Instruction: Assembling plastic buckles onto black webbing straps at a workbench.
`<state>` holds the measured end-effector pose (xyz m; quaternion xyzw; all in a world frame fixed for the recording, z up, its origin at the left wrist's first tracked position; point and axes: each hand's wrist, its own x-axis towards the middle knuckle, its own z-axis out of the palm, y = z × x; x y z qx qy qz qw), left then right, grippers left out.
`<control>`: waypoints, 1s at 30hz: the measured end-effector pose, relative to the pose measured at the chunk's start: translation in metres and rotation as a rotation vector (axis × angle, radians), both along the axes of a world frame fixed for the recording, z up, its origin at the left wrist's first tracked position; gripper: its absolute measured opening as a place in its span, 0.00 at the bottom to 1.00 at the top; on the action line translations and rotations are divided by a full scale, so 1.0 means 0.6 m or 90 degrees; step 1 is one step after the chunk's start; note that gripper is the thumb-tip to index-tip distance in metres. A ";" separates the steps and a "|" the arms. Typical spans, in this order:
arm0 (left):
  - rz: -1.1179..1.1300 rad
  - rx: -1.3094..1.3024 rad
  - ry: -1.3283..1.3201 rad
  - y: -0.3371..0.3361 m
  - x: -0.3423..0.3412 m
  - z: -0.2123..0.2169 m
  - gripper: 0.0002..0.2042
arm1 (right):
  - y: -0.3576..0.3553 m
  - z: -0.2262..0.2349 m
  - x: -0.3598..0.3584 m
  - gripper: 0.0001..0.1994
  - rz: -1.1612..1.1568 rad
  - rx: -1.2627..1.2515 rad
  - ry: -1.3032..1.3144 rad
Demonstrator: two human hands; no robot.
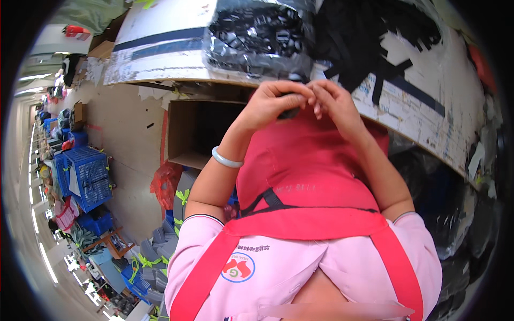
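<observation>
My left hand [272,105] is closed with its fingers curled round a small black piece [289,113], mostly hidden by the hand. My right hand [338,106] meets it fingertip to fingertip, its thumb and fingers pinched together; what lies between them is too small to tell. Both hands are in front of the table's near edge, over my red apron [316,160]. Just beyond them, a clear plastic bag [214,53] full of black plastic buckles [262,29] lies open on the table. Black webbing straps [348,48] are heaped to its right.
The white, scuffed tabletop [160,59] has dark tape strips. An open cardboard box [176,131] sits below its edge, with a red plastic bag [166,184] beside it. Blue crates [88,176] and grey bundles tied with green strips [155,249] stand on the left.
</observation>
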<state>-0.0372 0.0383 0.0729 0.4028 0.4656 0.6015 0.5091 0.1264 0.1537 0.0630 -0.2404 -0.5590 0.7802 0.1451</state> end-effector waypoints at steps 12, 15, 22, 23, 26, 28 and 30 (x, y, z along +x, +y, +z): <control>-0.076 -0.196 -0.310 -0.065 0.056 -0.048 0.18 | -0.008 -0.037 0.032 0.10 0.008 -0.167 -0.037; 0.007 -0.162 -0.530 -0.074 0.067 -0.074 0.18 | -0.008 -0.044 0.037 0.10 0.025 -0.229 -0.011; 0.189 -0.184 -0.147 -0.069 0.108 -0.080 0.13 | -0.038 -0.071 0.046 0.12 0.065 -0.393 0.025; 0.188 -0.178 -0.050 -0.065 0.110 -0.080 0.10 | -0.044 -0.077 0.050 0.11 0.055 -0.404 0.032; 0.163 -0.107 0.079 -0.061 0.105 -0.101 0.09 | -0.040 -0.055 0.057 0.11 0.074 -0.154 -0.118; 0.151 -0.180 -0.049 -0.057 0.100 -0.096 0.08 | -0.024 -0.025 0.069 0.09 0.057 0.104 -0.151; 0.123 -0.328 -0.299 -0.053 0.094 -0.090 0.08 | 0.009 -0.029 0.082 0.06 -0.112 0.471 -0.110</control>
